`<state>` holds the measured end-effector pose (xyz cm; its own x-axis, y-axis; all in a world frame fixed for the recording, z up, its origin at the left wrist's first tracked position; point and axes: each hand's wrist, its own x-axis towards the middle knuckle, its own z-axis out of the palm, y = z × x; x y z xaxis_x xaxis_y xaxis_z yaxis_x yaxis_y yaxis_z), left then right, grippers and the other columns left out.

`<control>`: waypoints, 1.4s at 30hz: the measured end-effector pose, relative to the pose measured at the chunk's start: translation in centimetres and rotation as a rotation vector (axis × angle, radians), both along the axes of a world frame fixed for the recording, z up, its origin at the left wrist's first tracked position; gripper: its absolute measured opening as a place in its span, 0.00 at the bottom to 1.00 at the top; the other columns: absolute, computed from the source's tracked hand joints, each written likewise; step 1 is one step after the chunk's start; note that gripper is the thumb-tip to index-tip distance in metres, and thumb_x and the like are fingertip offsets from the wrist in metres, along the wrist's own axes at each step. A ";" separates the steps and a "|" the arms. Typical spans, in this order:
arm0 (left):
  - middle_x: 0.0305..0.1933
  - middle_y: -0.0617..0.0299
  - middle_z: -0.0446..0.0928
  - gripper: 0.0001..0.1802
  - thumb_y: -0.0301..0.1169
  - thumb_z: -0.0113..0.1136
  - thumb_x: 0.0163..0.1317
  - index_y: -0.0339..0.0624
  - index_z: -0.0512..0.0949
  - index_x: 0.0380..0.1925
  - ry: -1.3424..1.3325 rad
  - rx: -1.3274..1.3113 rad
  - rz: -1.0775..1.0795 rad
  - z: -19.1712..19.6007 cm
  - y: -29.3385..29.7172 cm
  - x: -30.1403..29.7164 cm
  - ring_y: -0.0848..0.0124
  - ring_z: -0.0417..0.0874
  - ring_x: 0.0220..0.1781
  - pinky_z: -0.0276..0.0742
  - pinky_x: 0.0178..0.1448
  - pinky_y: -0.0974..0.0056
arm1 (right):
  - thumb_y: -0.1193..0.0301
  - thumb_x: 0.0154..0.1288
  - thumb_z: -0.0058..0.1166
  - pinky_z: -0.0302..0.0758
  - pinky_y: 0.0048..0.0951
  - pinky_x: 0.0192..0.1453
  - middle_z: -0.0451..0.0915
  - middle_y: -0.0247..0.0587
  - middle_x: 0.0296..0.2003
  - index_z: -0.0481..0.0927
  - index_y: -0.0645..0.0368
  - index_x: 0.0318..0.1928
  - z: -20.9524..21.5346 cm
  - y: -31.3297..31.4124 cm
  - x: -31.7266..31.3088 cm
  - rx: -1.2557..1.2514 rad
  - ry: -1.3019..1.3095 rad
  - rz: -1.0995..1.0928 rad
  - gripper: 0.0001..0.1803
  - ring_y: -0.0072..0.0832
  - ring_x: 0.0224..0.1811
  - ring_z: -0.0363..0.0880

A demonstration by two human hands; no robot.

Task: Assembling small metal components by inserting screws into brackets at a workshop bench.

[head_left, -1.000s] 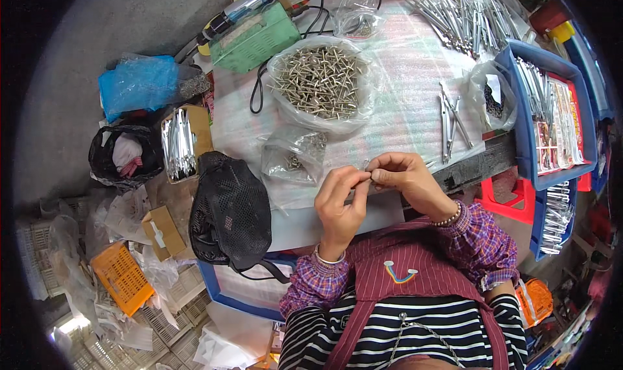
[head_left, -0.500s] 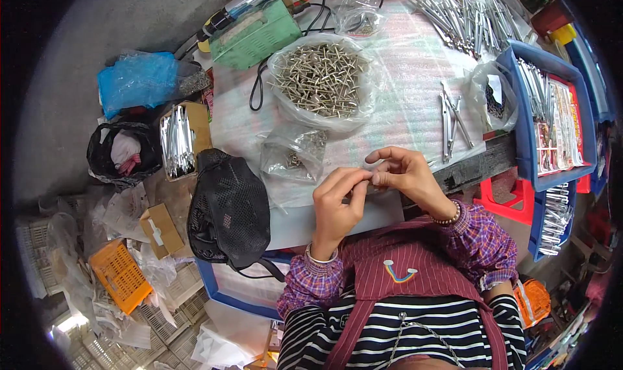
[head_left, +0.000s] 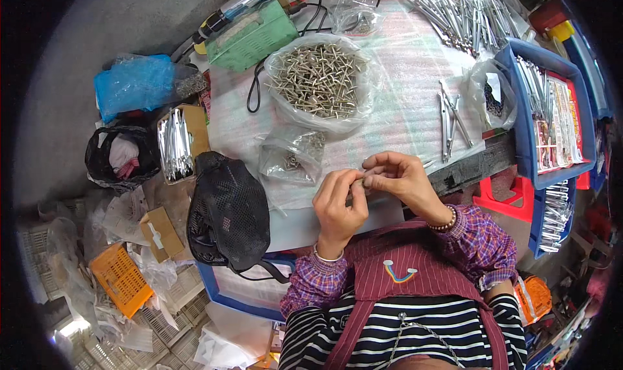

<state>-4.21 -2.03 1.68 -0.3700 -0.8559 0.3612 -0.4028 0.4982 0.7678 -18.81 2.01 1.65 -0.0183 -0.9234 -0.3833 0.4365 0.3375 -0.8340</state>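
At the table edge, hands (head_left: 366, 191) unmoved.

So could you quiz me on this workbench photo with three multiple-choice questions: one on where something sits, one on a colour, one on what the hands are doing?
1. Where is the big clear bag of metal screws?
A. On the table beyond the hands
B. On the floor by the orange crate
C. In the person's lap

2. What colour is the tray of metal parts at the person's right?
A. Yellow
B. Blue
C. White

3. How are the hands placed?
A. Far apart, flat on the table
B. One in the black mesh bag
C. Together, pinching a small part

Answers:
1 A: the bag lies on the white-covered table, farther out than the hands.
2 B: its rim is blue.
3 C: the left hand and right hand meet fingertip to fingertip around a small metal piece.
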 end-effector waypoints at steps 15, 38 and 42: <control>0.27 0.55 0.77 0.06 0.17 0.55 0.50 0.34 0.76 0.29 0.011 0.010 0.074 -0.2 0.1 -0.9 0.64 0.79 0.26 0.74 0.30 0.66 | 0.82 0.48 0.57 0.73 0.34 0.31 0.78 0.45 0.30 0.75 0.61 0.40 0.3 0.0 0.9 -0.589 0.996 -0.194 0.15 0.41 0.30 0.78; 0.26 0.60 0.76 0.04 0.19 0.54 0.52 0.33 0.76 0.30 0.058 0.162 0.094 -0.6 -0.4 -0.2 0.76 0.76 0.24 0.71 0.29 0.73 | 0.83 0.50 0.56 0.77 0.24 0.37 0.80 0.41 0.32 0.77 0.65 0.37 -0.5 0.0 0.2 -0.342 0.741 -0.166 0.11 0.26 0.33 0.81; 0.26 0.60 0.76 0.05 0.19 0.54 0.52 0.34 0.76 0.29 -0.072 0.144 0.139 -0.8 -1.0 0.7 0.73 0.76 0.22 0.71 0.27 0.70 | 0.81 0.48 0.57 0.75 0.31 0.38 0.80 0.42 0.32 0.78 0.63 0.37 -0.5 -0.6 -1.2 -0.469 1.064 -0.043 0.12 0.37 0.34 0.80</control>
